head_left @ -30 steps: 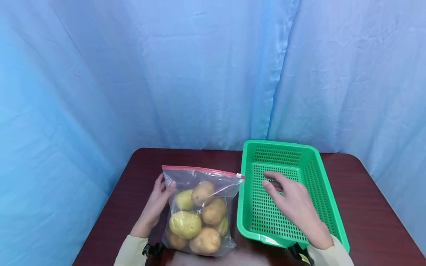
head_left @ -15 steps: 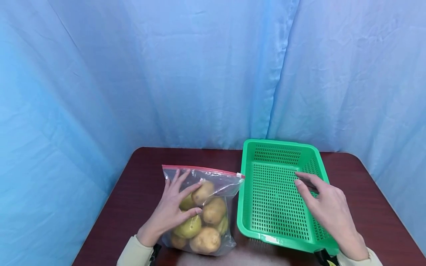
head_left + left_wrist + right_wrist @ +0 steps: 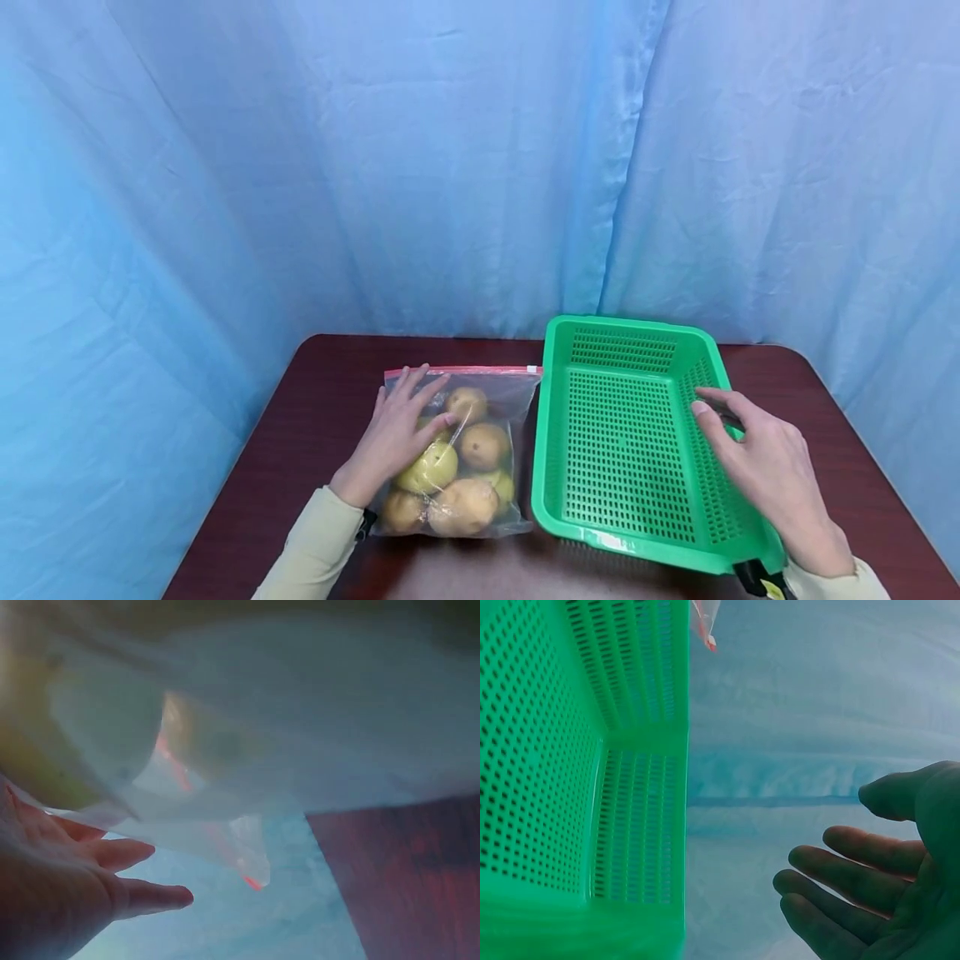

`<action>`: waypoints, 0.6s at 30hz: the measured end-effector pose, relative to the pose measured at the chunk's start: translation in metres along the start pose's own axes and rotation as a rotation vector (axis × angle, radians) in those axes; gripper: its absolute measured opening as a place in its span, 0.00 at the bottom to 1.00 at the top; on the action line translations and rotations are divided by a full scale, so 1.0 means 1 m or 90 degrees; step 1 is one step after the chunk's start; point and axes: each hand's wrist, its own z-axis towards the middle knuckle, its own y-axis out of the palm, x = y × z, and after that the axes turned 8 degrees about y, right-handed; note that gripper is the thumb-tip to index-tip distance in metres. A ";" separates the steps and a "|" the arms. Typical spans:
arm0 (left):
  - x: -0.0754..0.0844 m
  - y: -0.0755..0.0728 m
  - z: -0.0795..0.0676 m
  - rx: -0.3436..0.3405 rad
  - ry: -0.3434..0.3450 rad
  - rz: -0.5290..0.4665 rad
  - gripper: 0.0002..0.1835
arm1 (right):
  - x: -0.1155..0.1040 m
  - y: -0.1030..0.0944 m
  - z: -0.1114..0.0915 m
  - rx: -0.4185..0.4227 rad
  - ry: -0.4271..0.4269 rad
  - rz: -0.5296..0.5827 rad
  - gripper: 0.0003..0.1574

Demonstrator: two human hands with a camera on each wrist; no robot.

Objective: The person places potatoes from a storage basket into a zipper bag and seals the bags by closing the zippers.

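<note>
A clear zip bag with a red closure strip and a white slider lies left of the basket. Inside show several brown potato-like pieces and yellow-green round fruits. Across the bag's upper left my left hand rests with its fingers spread, covering part of the contents. In the left wrist view the blurred bag looms close over the left hand. My right hand hovers over the right side of the green basket, fingers relaxed and holding nothing. The right wrist view shows the right hand apart from the basket wall.
The perforated basket has nothing in it and stands on a dark red-brown table. Behind and around the table hang light blue curtains. The bag's right edge lies close beside the basket's left rim.
My left hand has gone from the bag's left edge to lying over its upper left. The bag has shifted slightly away and straightened. My right hand has moved right across the basket.
</note>
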 end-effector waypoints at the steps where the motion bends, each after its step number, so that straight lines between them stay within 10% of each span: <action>1: -0.001 -0.001 -0.001 0.002 -0.005 -0.012 0.33 | 0.000 -0.001 0.000 0.000 0.001 -0.004 0.22; 18: -0.017 -0.044 -0.036 0.078 -0.027 -0.001 0.39 | 0.023 -0.034 -0.020 0.002 0.005 -0.005 0.30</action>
